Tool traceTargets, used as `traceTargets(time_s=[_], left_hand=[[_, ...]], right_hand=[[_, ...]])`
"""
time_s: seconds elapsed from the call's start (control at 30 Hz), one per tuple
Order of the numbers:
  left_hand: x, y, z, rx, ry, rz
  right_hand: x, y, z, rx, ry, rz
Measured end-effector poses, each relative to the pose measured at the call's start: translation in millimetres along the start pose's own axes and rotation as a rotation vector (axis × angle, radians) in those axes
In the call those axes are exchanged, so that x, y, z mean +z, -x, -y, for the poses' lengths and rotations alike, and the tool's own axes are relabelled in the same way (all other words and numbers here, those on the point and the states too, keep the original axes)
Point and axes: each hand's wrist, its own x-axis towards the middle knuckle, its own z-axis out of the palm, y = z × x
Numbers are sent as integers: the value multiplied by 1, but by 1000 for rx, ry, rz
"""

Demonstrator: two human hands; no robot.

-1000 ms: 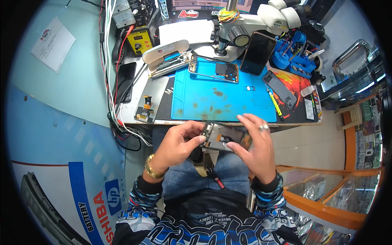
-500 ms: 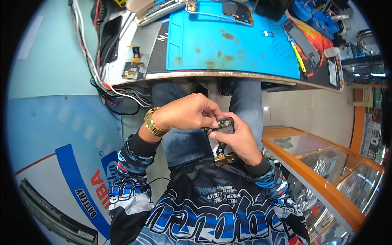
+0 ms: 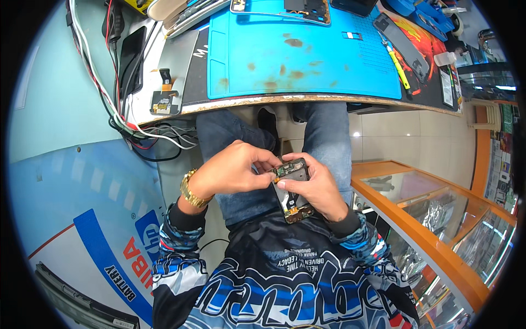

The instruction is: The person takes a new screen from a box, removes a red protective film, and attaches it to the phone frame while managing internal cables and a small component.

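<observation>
An opened smartphone [image 3: 298,200], its inner boards, copper-coloured flex cable and dark frame bare, is held tilted above my lap. My right hand [image 3: 320,189] grips it along the right side, thumb laid across the inner face and fingers at the top edge. My left hand [image 3: 235,169] is closed at the phone's upper left edge, thumb and fingertips pressed together against it. Whether a small part sits between those left fingertips is too fine to tell. A gold watch [image 3: 193,189] circles my left wrist.
Beyond my knees stands a workbench with a stained blue repair mat [image 3: 263,60], a yellow-handled tool [image 3: 400,68] and a phone frame [image 3: 282,11]. A detached phone part with a flex cable [image 3: 166,98] lies left. Cables [image 3: 118,104] hang there. A glass display case [image 3: 416,197] stands right.
My left fingertips have shifted left from over the phone's top to its upper left edge, uncovering more of the inner board. My right hand keeps its hold. The view has shifted slightly.
</observation>
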Motion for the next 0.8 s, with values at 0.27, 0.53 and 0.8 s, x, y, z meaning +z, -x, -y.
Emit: traceTargets(time_s=[0.27, 0.53, 0.8], left_hand=[[8, 3, -4, -55, -36, -105], [8, 2, -10, -69, -65, -91], [6, 1, -12, -73, -80, -59]], right_hand=[[3, -1, 0, 1, 41, 17], [2, -2, -1, -3, 51, -12], [6, -2, -7, -31, 134, -72]])
